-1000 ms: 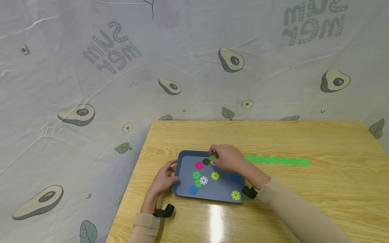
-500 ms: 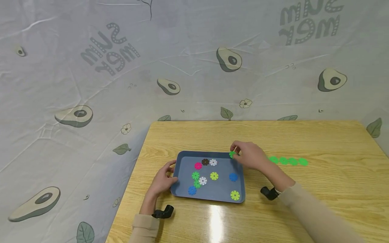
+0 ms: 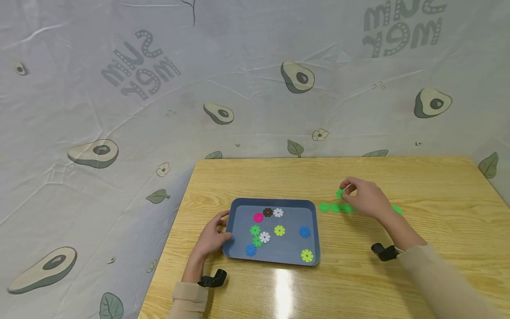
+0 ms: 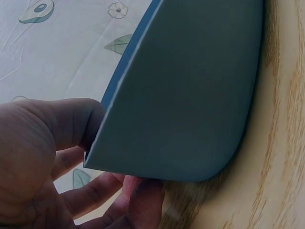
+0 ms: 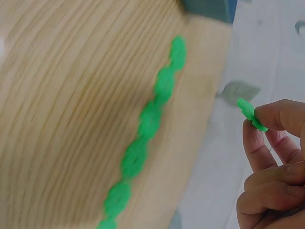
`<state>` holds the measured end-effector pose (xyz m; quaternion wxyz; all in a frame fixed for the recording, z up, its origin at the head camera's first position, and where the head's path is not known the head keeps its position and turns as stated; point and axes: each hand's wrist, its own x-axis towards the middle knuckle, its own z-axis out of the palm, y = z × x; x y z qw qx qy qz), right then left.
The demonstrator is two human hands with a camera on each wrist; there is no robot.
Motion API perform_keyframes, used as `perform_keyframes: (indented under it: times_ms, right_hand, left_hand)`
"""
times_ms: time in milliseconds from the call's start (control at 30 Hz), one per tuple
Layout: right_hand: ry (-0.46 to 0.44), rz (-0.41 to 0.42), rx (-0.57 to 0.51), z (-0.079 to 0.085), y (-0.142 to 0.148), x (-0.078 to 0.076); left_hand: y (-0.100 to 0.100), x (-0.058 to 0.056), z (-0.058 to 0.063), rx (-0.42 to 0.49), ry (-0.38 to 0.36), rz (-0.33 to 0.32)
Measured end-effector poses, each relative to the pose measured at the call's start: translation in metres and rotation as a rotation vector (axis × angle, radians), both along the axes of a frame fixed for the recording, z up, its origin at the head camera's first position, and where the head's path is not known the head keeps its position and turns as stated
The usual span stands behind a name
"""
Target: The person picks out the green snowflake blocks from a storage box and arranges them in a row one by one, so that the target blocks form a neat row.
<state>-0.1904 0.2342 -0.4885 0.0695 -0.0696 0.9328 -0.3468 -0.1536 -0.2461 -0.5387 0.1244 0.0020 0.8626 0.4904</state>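
Head view, disc point(image 3: 340, 194) in right hand point(image 3: 366, 196), moved rightward

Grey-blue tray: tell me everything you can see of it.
The tray is a shallow, grey-blue rectangle with rounded corners and a raised rim; it looks like smooth plastic. It appears to sit flat, open side up, on the wood-grain table. The left hand holds its left end, with the thumb at the rim. Ten notched discs in several colours lie inside.

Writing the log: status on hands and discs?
Left hand holds edge of tray. Right hand pinches green disc, off the table. Row of green discs on table; right hand hides part in head view.
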Motion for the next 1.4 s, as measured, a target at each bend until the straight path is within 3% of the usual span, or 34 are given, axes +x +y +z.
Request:
perform_keyframes:
  times_ms: [733,1100,1400]
  right_hand:
    - [-0.037,-0.182,0.076,-0.044,0.124,0.020]
    - [-0.055,-0.273,0.080,-0.057,0.154,0.035]
    - [-0.114,-0.244,0.099,-0.062,0.160,0.040]
  left_hand:
    - [0.002,-0.001,0.002,0.009,-0.017,0.010]
    - [0.002,-0.001,0.000,0.002,-0.014,0.008]
    - [0.000,-0.002,-0.002,-0.011,-0.012,0.009]
